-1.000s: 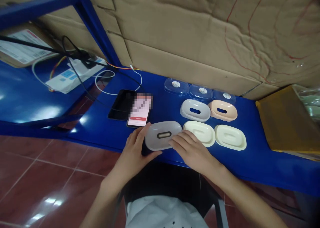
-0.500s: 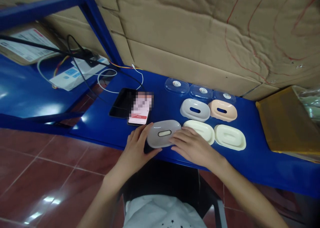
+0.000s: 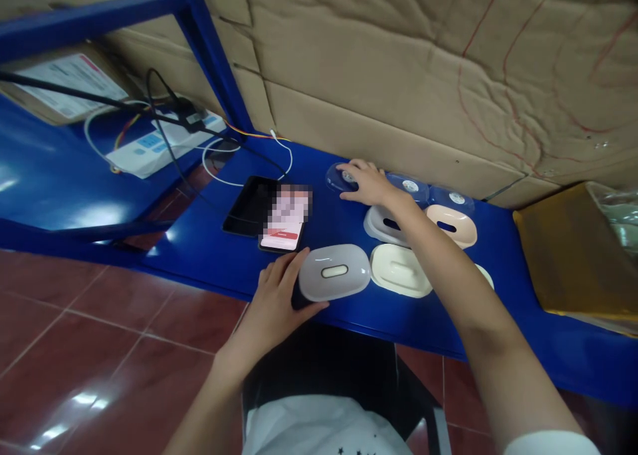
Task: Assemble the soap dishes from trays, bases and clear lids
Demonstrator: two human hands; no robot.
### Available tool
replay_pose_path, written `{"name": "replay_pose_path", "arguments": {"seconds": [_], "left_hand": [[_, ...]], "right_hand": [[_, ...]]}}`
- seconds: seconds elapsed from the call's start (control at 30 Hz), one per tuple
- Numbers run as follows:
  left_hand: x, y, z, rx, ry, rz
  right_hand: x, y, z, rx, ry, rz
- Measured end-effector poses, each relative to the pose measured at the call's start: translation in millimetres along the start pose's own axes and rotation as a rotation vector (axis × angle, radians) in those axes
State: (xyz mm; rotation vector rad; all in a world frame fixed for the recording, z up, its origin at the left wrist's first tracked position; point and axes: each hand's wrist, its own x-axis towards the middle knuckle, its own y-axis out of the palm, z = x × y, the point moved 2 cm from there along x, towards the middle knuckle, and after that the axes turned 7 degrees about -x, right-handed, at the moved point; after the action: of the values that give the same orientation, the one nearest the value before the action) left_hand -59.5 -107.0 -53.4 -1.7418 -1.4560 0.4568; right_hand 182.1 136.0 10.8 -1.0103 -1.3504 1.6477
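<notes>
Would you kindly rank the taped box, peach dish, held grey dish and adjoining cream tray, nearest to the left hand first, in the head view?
1. Grey dish, in the left hand
2. Cream tray, just right
3. Peach dish, farther right, behind
4. Taped box, far right

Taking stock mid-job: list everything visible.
Lids: 3, clear, rear
Dishes: 2 grey, 2 cream, 1 peach, centre
Phone: 1, black, centre-left
Tray: 1, black, by phone
Power strip: 1, white, left
Cables: several, mixed, left
Boxes: 2, brown, both sides
Plastic: some, clear, right
Cardboard: some, brown, rear
Frame: 1, blue, left
Tabletops: 2, blue, centre, left
Chair: 1, black, below
Tiles: many, red, floor
Shirt: 1, white, bottom
Left hand: 1, on grey dish
Right hand: 1, on lid
</notes>
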Motion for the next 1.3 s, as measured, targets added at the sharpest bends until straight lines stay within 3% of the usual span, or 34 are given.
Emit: {"name": "replay_pose_path", "arguments": {"seconds": [0.1, 0.23, 0.33, 0.43, 0.6, 1.3], "left_hand": [[1.6, -0.4, 1.2, -0.022, 0.015, 0.007], [2.4, -3.6, 1.7, -0.091, -0.013, -0.016], [2.3, -4.3, 1.4, -0.124, -0.030, -0.004], [2.8, -4.0, 0.5, -0.104, -0.030, 0.024], [3.7, -5.5, -1.9, -0.078, -0.006, 0.026], [6.6, -12.5, -7.6, -0.108, -0.101, 0.103]], "right_hand": [[-28.8, -10.3, 10.8, 0.116, -0.145, -0.066], [-108.5, -21.7, 42.7, 0.309, -0.413, -0.154], [-169.9, -8.7, 65.4, 0.270, -0.481, -0.108], [-199.7, 12.5, 74.8, 0.187, -0.450, -0.126], [-199.3, 32.0, 77.2, 0.160, -0.428, -0.142], [-194.6, 38.2, 87.4, -0.128, -0.572, -0.277]]}}
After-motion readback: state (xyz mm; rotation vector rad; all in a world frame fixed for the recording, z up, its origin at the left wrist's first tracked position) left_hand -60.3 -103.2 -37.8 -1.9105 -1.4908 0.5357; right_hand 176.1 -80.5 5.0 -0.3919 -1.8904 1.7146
